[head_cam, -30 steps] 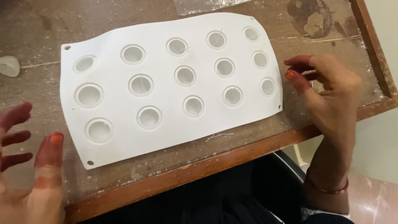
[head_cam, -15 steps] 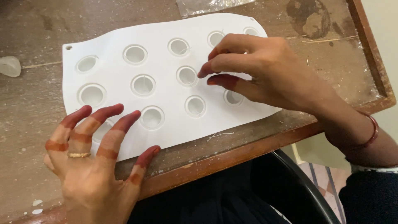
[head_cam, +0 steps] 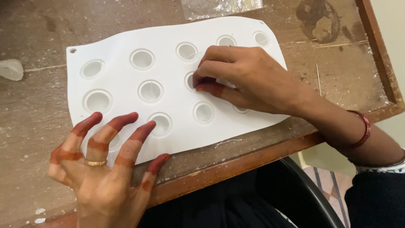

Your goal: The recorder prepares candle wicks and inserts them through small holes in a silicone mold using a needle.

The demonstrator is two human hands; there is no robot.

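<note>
A white flexible mould (head_cam: 126, 42) with several round cavities lies on a worn wooden table (head_cam: 33, 118). Thin white threads stand in some cavities. My right hand (head_cam: 249, 82) rests on the middle of the mould, fingertips pinched together at the rim of one cavity; nothing shows between them. A red bangle sits on that wrist. My left hand (head_cam: 101, 169), fingers stained red-brown and wearing a gold ring, is spread wide with its fingertips on the mould's near left corner, covering one cavity.
A clear plastic bag (head_cam: 219, 7) lies at the far edge behind the mould. A small translucent lump (head_cam: 10, 69) sits at the left. A loose thread (head_cam: 228, 142) lies near the front edge. A raised wooden rim (head_cam: 379, 55) borders the right side.
My right hand has come in from the table's right edge onto the mould and closed its fingers at a cavity. My left hand moved from the left onto the mould's near corner.
</note>
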